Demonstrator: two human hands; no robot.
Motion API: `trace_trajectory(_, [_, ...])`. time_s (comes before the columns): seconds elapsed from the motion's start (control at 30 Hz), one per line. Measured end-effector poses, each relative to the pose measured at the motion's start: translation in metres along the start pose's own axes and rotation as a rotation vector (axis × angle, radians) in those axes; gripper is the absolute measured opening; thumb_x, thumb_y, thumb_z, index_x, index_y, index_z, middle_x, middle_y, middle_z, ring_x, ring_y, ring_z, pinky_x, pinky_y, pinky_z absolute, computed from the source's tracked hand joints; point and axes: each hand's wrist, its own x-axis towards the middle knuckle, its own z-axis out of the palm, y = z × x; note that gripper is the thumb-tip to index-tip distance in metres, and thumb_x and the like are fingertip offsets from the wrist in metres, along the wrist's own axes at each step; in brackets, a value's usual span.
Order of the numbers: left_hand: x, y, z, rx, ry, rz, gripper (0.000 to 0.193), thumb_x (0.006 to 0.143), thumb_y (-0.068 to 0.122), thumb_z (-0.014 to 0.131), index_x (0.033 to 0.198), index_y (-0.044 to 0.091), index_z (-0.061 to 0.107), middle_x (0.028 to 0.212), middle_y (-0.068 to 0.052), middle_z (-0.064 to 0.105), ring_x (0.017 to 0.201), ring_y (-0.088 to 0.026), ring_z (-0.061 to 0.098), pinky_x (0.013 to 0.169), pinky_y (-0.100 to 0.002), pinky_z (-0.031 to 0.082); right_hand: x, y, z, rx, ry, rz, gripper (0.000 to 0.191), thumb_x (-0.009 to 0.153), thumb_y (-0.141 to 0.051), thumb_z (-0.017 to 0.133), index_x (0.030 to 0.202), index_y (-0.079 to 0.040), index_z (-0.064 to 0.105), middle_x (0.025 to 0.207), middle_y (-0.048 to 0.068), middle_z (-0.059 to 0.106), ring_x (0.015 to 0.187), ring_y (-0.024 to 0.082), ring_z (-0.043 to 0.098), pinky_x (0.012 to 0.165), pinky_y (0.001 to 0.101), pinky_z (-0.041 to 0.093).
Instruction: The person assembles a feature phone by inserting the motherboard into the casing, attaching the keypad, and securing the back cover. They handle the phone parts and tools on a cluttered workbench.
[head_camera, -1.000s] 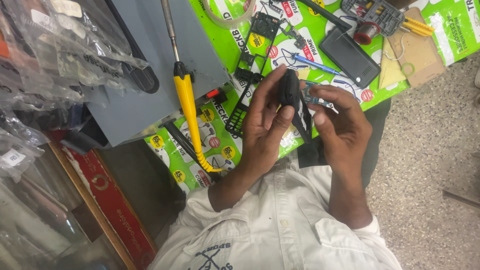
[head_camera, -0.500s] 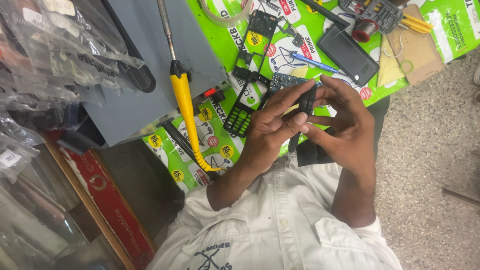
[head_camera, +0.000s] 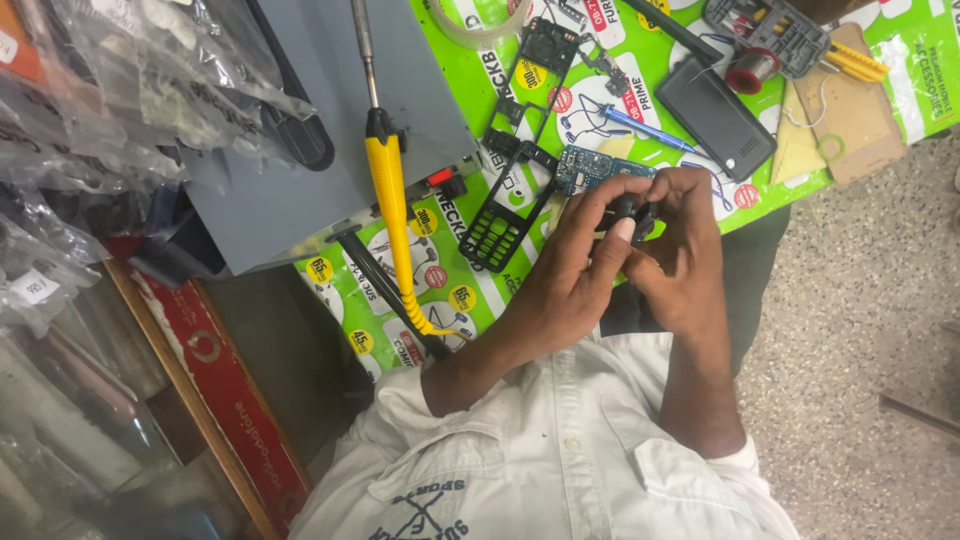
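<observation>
Nearest the camera: white shirt (head_camera: 560, 450), both forearms coming up from it and meeting over the near edge of the green bench mat (head_camera: 480, 90). Left hand (head_camera: 575, 265) and right hand (head_camera: 685, 250) are pressed close together, both pinching one small black part (head_camera: 630, 210) between fingertips; left thumb lies across it, right fingers curl round from the other side. Can't tell what the part is, mostly covered. Just beyond the fingertips, a blue-green circuit board (head_camera: 595, 165) lies bare on the mat, and beside it a black keypad frame (head_camera: 500, 225), empty. Further up, a second black frame piece (head_camera: 545, 50), a blue pen (head_camera: 640, 125) and a dark flat back cover (head_camera: 715, 115). Judging from that: the phone is fully stripped, nothing reassembled yet; board, frames and cover all loose. Yellow-handled soldering iron (head_camera: 390, 200) rests on a grey box (head_camera: 330, 120) to the left, untouched.
</observation>
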Motion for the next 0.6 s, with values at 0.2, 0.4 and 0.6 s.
trace_trajectory(0.2, [-0.002, -0.004, 0.006, 0.115, 0.115, 0.128, 0.03, 0.116, 0.014, 0.045, 0.144, 0.006, 0.039, 0.128, -0.017, 0.057, 0.118, -0.029, 0.063, 0.102, -0.04, 0.053, -0.003, -0.003, 0.018, -0.172, 0.038, -0.092, 0.035, 0.087, -0.006, 0.052, 0.121, 0.003, 0.05, 0.111, 0.007, 0.053, 0.105, 0.012, 0.049, 0.092, 0.022, 0.043])
trace_trajectory(0.4, [-0.004, -0.009, 0.005, 0.141, 0.103, 0.087, 0.031, 0.114, 0.008, 0.042, 0.143, 0.005, 0.034, 0.126, -0.023, 0.056, 0.115, -0.034, 0.063, 0.1, -0.042, 0.051, -0.006, -0.016, 0.032, -0.166, 0.112, -0.032, 0.03, 0.09, -0.006, 0.052, 0.119, 0.004, 0.055, 0.107, 0.006, 0.054, 0.098, 0.012, 0.049, 0.086, 0.0233, 0.042])
trace_trajectory(0.6, [-0.003, -0.011, 0.007, 0.172, 0.129, 0.119, 0.031, 0.113, 0.007, 0.04, 0.143, 0.002, 0.031, 0.129, -0.025, 0.054, 0.119, -0.036, 0.063, 0.099, -0.043, 0.052, -0.006, -0.017, 0.034, -0.25, 0.133, -0.095, 0.033, 0.09, -0.011, 0.055, 0.119, 0.004, 0.058, 0.104, 0.007, 0.055, 0.092, 0.013, 0.049, 0.083, 0.025, 0.041])
